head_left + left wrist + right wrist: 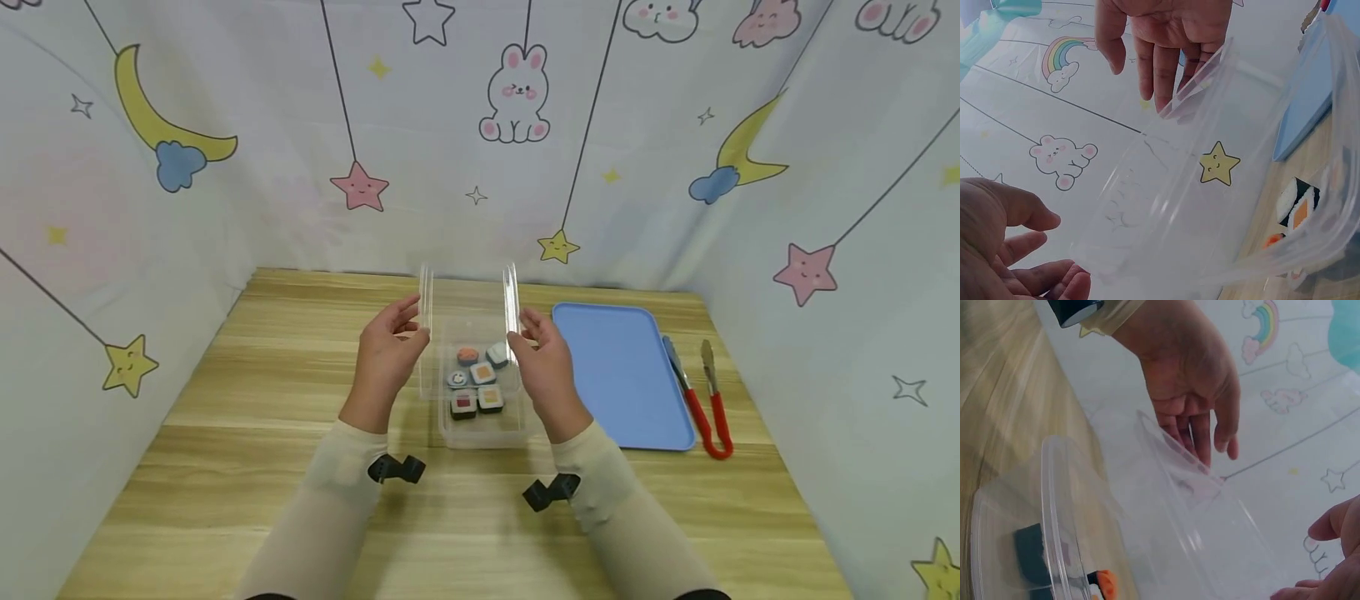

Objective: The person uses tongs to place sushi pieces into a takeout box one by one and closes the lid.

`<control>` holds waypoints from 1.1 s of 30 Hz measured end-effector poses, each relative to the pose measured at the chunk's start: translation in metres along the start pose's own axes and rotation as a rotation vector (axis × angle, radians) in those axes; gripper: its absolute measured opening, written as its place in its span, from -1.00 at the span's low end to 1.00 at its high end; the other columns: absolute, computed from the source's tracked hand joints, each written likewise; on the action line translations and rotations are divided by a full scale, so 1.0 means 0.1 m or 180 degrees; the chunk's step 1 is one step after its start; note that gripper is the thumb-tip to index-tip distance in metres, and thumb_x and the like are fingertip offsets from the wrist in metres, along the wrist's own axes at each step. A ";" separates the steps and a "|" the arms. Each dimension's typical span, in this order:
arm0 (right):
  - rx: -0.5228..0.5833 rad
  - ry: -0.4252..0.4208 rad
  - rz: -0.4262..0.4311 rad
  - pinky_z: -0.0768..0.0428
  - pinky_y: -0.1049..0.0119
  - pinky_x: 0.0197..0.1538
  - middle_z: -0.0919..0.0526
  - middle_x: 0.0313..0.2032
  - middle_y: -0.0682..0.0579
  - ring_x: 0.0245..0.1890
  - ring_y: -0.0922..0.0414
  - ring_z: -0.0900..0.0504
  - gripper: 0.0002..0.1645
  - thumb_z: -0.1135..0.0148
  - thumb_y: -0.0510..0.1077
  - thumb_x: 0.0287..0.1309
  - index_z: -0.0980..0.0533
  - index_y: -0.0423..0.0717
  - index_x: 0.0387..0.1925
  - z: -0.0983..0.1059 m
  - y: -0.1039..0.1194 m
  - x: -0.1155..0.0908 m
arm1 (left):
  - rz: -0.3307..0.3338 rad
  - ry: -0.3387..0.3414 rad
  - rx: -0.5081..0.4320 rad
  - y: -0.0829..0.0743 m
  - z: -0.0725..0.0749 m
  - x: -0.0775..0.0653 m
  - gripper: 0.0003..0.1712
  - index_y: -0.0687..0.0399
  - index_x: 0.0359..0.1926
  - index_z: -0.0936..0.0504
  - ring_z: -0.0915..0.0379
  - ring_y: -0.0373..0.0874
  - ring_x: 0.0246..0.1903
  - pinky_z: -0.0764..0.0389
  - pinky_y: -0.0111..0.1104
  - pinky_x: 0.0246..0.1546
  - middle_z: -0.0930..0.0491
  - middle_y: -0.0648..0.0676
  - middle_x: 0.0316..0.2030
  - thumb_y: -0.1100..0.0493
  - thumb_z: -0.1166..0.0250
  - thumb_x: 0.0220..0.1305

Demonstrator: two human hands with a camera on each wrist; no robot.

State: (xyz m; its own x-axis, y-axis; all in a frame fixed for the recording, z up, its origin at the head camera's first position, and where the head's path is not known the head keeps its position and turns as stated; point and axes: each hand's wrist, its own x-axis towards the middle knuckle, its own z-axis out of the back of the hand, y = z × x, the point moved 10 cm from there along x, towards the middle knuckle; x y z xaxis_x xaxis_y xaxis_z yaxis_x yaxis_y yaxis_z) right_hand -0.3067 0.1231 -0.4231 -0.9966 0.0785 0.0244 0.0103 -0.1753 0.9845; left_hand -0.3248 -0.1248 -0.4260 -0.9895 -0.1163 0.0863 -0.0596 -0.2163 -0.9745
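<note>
A clear plastic lid (468,298) stands raised and tilted over the back of a clear plastic box (483,438). Inside the box lie several sushi pieces (463,404), some topped in orange or white. My left hand (388,354) is at the lid's left side, its fingertips right at the edge. Across from it, my right hand (550,367) has its fingers along the lid's right edge. In the left wrist view the left thumb stands apart from the lid (1154,194). Loosely extended fingers of the left hand (1191,394) reach behind the lid's edge in the right wrist view.
To the right of the box lies a blue tray (622,375). Beyond it are tongs (718,417) with red handles, their arms spread. Everything rests on a wood-grain table (300,333), backed and flanked by a white curtain (442,125) printed with cartoon figures.
</note>
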 end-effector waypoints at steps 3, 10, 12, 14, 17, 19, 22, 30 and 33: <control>-0.0103 0.0004 0.0052 -0.49 0.14 -0.02 -0.42 0.46 0.12 0.25 0.01 -0.41 -0.35 -0.18 -0.10 0.46 -0.33 0.00 0.52 0.02 0.05 -0.01 | -0.0144 -0.0003 -0.0034 -0.07 0.00 0.00 -0.37 0.00 0.41 -0.53 -0.50 0.05 0.12 -0.58 -0.11 0.14 -0.56 0.14 0.32 0.30 -0.33 0.33; -0.0115 -0.0024 0.0048 -0.52 0.11 0.05 -0.40 0.48 0.14 0.22 0.03 -0.44 -0.36 -0.20 -0.11 0.46 -0.35 0.05 0.51 0.08 0.10 0.00 | -0.0203 0.0061 -0.0204 -0.13 -0.02 -0.05 -0.36 -0.02 0.43 -0.51 -0.45 0.09 0.23 -0.59 -0.11 0.19 -0.53 0.06 0.34 0.30 -0.33 0.34; -0.0071 -0.0028 0.0047 -0.52 0.10 0.08 -0.40 0.48 0.15 0.22 0.04 -0.44 -0.36 -0.21 -0.12 0.47 -0.35 0.05 0.51 0.09 0.11 0.00 | -0.0210 0.0077 -0.0239 -0.13 -0.03 -0.05 -0.36 -0.03 0.43 -0.51 -0.45 0.05 0.23 -0.60 -0.13 0.19 -0.53 0.04 0.34 0.31 -0.32 0.35; -0.0013 -0.0019 0.0054 -0.52 0.09 0.14 -0.38 0.49 0.14 0.24 0.04 -0.44 -0.35 -0.20 -0.14 0.47 -0.33 0.05 0.52 0.10 0.10 0.01 | -0.0237 0.0079 -0.0249 -0.14 -0.04 -0.06 -0.36 -0.06 0.43 -0.52 -0.45 0.02 0.23 -0.61 -0.14 0.19 -0.53 0.03 0.34 0.30 -0.32 0.35; 0.0078 -0.0006 0.0101 -0.50 0.05 0.24 -0.37 0.50 0.08 0.26 0.03 -0.43 -0.34 -0.20 -0.17 0.46 -0.32 0.01 0.52 0.11 0.11 0.02 | -0.0314 0.0055 -0.0241 -0.16 -0.03 -0.06 -0.38 -0.03 0.41 -0.53 -0.47 0.02 0.23 -0.62 -0.12 0.19 -0.53 0.06 0.34 0.31 -0.33 0.34; 0.0125 -0.0003 0.0119 -0.49 0.04 0.29 -0.37 0.50 0.07 0.27 0.02 -0.43 -0.33 -0.20 -0.17 0.46 -0.31 0.01 0.53 0.11 0.12 0.02 | -0.0354 0.0039 -0.0229 -0.17 -0.04 -0.06 -0.38 -0.02 0.41 -0.53 -0.48 0.04 0.23 -0.63 -0.12 0.18 -0.54 0.07 0.33 0.31 -0.33 0.34; 0.0198 -0.0010 0.0145 -0.47 0.02 0.34 -0.37 0.50 0.07 0.32 -0.03 -0.42 -0.31 -0.21 -0.17 0.46 -0.30 0.01 0.54 0.13 0.13 0.01 | -0.0372 0.0031 -0.0214 -0.17 -0.04 -0.06 -0.38 -0.05 0.42 -0.53 -0.48 0.02 0.23 -0.64 -0.14 0.18 -0.54 0.03 0.33 0.30 -0.33 0.35; 0.0275 0.0038 0.0248 -0.46 0.06 0.38 -0.36 0.48 0.25 0.38 0.03 -0.39 -0.27 -0.20 -0.15 0.47 -0.24 0.13 0.58 0.13 0.13 -0.01 | -0.0442 0.0066 -0.0257 -0.19 -0.07 -0.07 -0.30 -0.05 0.49 -0.43 -0.44 -0.02 0.28 -0.63 -0.17 0.21 -0.49 0.06 0.30 0.29 -0.31 0.35; 0.0230 0.0038 0.0277 -0.47 0.05 0.38 -0.37 0.47 0.26 0.38 0.07 -0.39 -0.27 -0.21 -0.13 0.46 -0.26 0.14 0.57 0.13 0.12 0.00 | -0.0480 0.0079 -0.0254 -0.20 -0.07 -0.07 -0.28 -0.01 0.51 -0.40 -0.43 -0.01 0.28 -0.62 -0.18 0.22 -0.47 0.11 0.26 0.30 -0.31 0.35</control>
State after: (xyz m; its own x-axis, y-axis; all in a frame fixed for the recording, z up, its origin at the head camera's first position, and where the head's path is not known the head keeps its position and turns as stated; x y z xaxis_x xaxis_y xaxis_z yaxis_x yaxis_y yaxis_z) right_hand -0.3050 0.1339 -0.4090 -0.9926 0.0543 0.1088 0.1024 -0.1098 0.9887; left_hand -0.3180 -0.1125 -0.4086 -0.9714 -0.0643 0.2287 -0.2169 -0.1518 -0.9643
